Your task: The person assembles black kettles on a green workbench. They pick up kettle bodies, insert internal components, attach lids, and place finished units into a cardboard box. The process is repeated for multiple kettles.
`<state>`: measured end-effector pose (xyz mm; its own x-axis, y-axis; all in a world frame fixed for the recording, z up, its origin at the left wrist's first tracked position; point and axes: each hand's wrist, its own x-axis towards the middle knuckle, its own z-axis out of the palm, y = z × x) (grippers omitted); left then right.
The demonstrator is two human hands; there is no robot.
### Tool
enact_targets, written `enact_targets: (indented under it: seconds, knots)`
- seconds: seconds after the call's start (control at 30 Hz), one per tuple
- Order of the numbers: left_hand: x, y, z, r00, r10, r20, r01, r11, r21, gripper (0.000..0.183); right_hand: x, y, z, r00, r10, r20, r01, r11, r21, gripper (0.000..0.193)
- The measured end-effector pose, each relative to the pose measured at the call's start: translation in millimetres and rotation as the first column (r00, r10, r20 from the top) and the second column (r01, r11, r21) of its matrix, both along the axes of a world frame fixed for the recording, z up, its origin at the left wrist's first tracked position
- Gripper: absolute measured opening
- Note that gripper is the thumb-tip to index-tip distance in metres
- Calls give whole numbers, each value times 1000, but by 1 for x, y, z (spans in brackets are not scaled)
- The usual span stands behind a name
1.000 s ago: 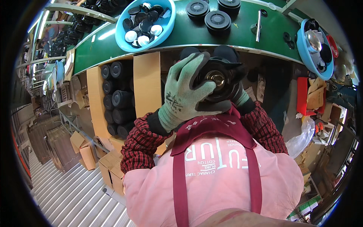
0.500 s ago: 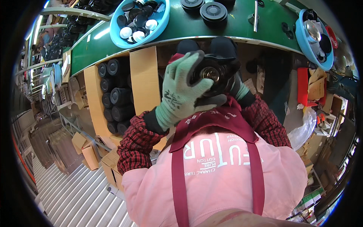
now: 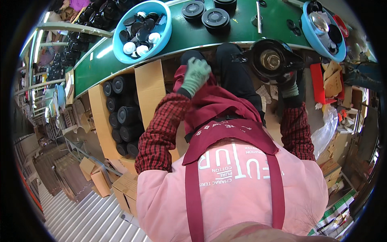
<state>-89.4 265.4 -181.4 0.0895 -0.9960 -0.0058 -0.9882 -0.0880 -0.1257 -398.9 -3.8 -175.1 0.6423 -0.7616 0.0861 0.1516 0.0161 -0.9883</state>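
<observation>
My right hand, in a green glove, grips a black jug from below, out to the right of my knees. The jug's round mouth faces up and shows a shiny, amber-toned inside; its handle and spout stick out to either side. Most of the right fingers are behind the jug. Over my lap, against the maroon apron, is my gloved left hand. Its fingers are curled and slightly blurred, and whatever they may hold is hidden.
Ahead runs a green workbench with black round lids in stacks. A blue basin of black and white caps sits left, another blue basin right. A carton of black cylinders stands left of my legs, a red box at right.
My hands have parted. The right has carried the jug away to the right and turned it mouth up; the left has let go of it and dropped back over the apron. The view has shifted slightly.
</observation>
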Motion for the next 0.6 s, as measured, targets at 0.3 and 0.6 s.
enact_targets:
  seconds: [0.3,0.6]
  knots:
    - [16,-178,106,921,-39,-388,-127,911,-392,73,-68,24,24,977,-205,-58,194,967,-164,59]
    - [25,-30,46,925,240,-293,-321,907,-273,58,-3,-1,113,997,82,-11,-79,910,-408,52]
